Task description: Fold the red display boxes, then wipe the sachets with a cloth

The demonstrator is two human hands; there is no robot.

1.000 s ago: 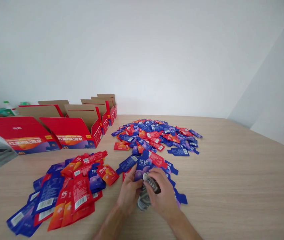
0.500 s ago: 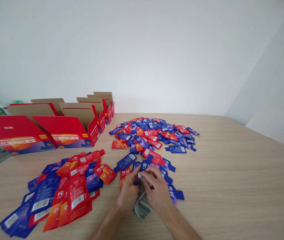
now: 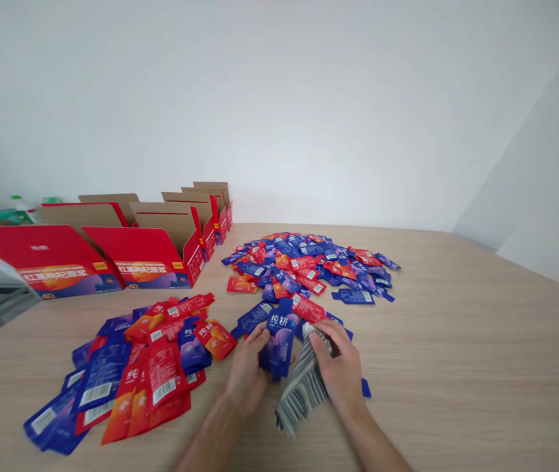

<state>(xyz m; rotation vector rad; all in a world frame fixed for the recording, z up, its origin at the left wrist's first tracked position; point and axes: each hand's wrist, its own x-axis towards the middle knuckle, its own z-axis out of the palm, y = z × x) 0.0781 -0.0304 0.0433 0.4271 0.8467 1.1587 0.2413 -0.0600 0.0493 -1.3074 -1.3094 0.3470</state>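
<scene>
My left hand grips a blue-purple pouch by its left side, with the printed front facing up. To the right of it, my right hand pinches a grey striped cloth near its top, and the rest of the cloth hangs down toward the table. Cloth and pouch are side by side in front of me. Beyond my hands lie more pouches, among them a blue pouch and a red pouch. Some are partly hidden behind my right hand.
Open red cartons stand in rows at the back left. A loose pile of red and blue pouches covers the table's far middle. Another pouch pile lies to my left. A white wall rises behind the wooden table.
My hands have moved apart. The cloth has come away from the pouch to the right, and the pouch front now shows in my left hand. The view has shifted slightly left.
</scene>
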